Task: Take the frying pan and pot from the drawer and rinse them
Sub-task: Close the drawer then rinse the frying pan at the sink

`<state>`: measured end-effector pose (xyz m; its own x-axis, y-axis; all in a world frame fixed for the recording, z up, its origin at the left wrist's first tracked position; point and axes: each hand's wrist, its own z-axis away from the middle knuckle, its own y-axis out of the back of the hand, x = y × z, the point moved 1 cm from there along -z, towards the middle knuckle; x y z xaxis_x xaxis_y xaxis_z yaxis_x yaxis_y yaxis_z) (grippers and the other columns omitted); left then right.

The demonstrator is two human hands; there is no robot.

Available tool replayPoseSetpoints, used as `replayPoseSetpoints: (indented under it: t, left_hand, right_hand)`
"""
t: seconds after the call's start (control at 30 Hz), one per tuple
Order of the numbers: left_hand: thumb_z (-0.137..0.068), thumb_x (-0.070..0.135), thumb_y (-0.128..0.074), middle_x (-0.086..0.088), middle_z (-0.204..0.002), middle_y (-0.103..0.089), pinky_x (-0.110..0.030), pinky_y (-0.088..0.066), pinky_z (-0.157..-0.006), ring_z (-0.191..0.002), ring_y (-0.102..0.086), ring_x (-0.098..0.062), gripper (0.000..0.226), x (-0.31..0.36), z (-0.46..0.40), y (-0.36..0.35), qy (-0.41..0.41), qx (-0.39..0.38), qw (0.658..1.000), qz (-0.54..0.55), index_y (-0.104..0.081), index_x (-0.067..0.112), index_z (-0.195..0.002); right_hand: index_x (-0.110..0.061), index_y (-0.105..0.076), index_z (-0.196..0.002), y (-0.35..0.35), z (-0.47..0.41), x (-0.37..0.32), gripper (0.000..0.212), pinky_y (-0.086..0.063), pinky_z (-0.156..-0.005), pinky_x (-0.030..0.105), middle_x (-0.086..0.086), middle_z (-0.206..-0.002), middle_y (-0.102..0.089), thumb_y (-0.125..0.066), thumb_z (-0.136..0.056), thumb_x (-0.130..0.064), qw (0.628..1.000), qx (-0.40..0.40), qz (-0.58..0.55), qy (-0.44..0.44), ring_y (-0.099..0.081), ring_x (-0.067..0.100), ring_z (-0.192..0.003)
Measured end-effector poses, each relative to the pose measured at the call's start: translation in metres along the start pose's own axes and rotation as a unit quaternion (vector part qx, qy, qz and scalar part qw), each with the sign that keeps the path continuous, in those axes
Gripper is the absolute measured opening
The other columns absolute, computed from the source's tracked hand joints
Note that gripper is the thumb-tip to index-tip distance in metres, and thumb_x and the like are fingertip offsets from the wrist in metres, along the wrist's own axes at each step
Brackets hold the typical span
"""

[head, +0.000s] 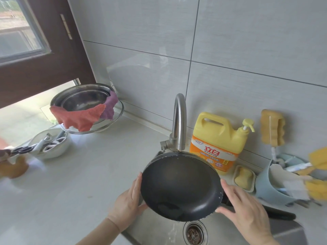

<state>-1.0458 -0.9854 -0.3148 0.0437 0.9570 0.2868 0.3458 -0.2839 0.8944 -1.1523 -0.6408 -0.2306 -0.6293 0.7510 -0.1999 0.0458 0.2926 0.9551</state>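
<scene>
Pan tilted over the sink, steadied at the rim by both hands.

Nearest, the sink (286,230); its drain lies below the pan (178,186). The left hand (126,206) holds the pan's left rim, thumb under, fingers along the edge; the right hand (247,209) lies with straight fingers against the right rim, beside the handle (277,213). Water runs off the low edge. Judgement: rigid, moderately heavy, wet coating likely slippery; the handle is the surer hold. Behind the pan stands the tap (178,121), with the soap jug (217,140) just right of it. No pot seen.
</scene>
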Motion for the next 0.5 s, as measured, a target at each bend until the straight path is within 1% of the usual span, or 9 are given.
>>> replayPoseSetpoints:
  t: [0.07,0.1,0.2,0.33,0.37,0.4,0.43,0.47,0.5]
  left_hand:
    - [-0.094,0.069,-0.030,-0.017,-0.149,-0.042,-0.026,-0.057,-0.059,-0.087,-0.073,-0.030,0.093,0.012,-0.009,-0.009,-0.016,-0.006,1.000,0.020,0.004,0.009,-0.156]
    - [-0.095,0.068,-0.033,-0.021,-0.143,-0.049,-0.026,-0.057,-0.059,-0.087,-0.073,-0.029,0.094,0.018,-0.012,-0.014,-0.022,-0.014,0.999,0.028,0.005,0.007,-0.156]
    - [-0.089,0.065,-0.047,-0.022,-0.142,-0.050,-0.022,-0.056,-0.060,-0.084,-0.073,-0.025,0.103,0.035,-0.021,-0.022,-0.040,-0.033,0.998,0.044,0.008,0.008,-0.155]
    - [-0.075,0.055,-0.074,-0.018,-0.143,-0.051,-0.020,-0.054,-0.059,-0.080,-0.073,-0.021,0.125,0.046,-0.027,-0.028,-0.059,-0.058,0.995,0.064,0.011,0.012,-0.155]
    - [-0.074,0.052,-0.078,-0.016,-0.144,-0.050,-0.021,-0.054,-0.060,-0.083,-0.072,-0.023,0.128,0.046,-0.029,-0.028,-0.060,-0.068,0.993,0.077,0.013,0.014,-0.155]
    - [-0.074,0.050,-0.079,-0.014,-0.146,-0.047,-0.023,-0.055,-0.063,-0.089,-0.071,-0.024,0.130,0.044,-0.030,-0.028,-0.061,-0.073,0.992,0.088,0.017,0.018,-0.154]
    - [-0.075,0.049,-0.079,-0.013,-0.148,-0.045,-0.025,-0.056,-0.067,-0.098,-0.069,-0.026,0.131,0.040,-0.031,-0.028,-0.060,-0.081,0.990,0.100,0.023,0.022,-0.153]
    - [-0.076,0.048,-0.079,-0.012,-0.149,-0.042,-0.029,-0.056,-0.074,-0.107,-0.066,-0.028,0.131,0.037,-0.032,-0.028,-0.057,-0.089,0.988,0.112,0.028,0.028,-0.150]
    - [-0.076,0.047,-0.079,-0.011,-0.150,-0.040,-0.032,-0.056,-0.082,-0.115,-0.062,-0.030,0.132,0.033,-0.034,-0.028,-0.052,-0.104,0.985,0.124,0.031,0.033,-0.148]
  right_hand:
    - [-0.025,-0.027,-0.147,0.004,0.010,0.005,0.085,-0.053,-0.053,0.033,0.002,-0.089,-0.067,-0.048,-0.075,-0.066,1.000,-0.004,0.009,-0.022,-0.066,0.023,-0.064]
    - [-0.024,-0.030,-0.145,0.005,0.015,0.007,0.079,-0.053,-0.052,0.034,0.003,-0.088,-0.068,-0.043,-0.080,-0.069,0.999,-0.006,0.011,-0.036,-0.067,0.024,-0.063]
    - [-0.024,-0.033,-0.142,0.007,0.030,0.018,0.073,-0.053,-0.050,0.034,0.005,-0.088,-0.070,-0.030,-0.089,-0.074,0.997,-0.019,0.018,-0.074,-0.068,0.024,-0.062]
    - [-0.019,-0.038,-0.142,0.013,0.037,0.025,0.078,-0.049,-0.047,0.030,0.005,-0.082,-0.067,-0.032,-0.087,-0.074,0.996,-0.005,0.022,-0.090,-0.065,0.022,-0.058]
    - [-0.019,-0.039,-0.143,0.014,0.037,0.023,0.079,-0.048,-0.047,0.029,0.004,-0.083,-0.067,-0.037,-0.086,-0.074,0.995,-0.004,0.022,-0.094,-0.065,0.022,-0.059]
    - [-0.022,-0.037,-0.146,0.014,0.035,0.022,0.083,-0.047,-0.046,0.029,0.002,-0.084,-0.066,-0.047,-0.081,-0.073,0.994,-0.011,0.023,-0.103,-0.066,0.021,-0.059]
    - [-0.029,-0.029,-0.150,0.012,0.032,0.024,0.096,-0.045,-0.045,0.028,-0.001,-0.085,-0.065,-0.064,-0.071,-0.071,0.993,-0.023,0.022,-0.112,-0.066,0.020,-0.060]
    - [-0.037,-0.019,-0.153,0.009,0.029,0.025,0.116,-0.042,-0.046,0.026,-0.004,-0.086,-0.064,-0.077,-0.057,-0.067,0.991,-0.047,0.015,-0.122,-0.066,0.018,-0.061]
    - [-0.042,-0.009,-0.153,0.007,0.026,0.024,0.129,-0.039,-0.049,0.025,-0.006,-0.088,-0.064,-0.082,-0.049,-0.064,0.989,-0.076,0.005,-0.130,-0.065,0.017,-0.063]
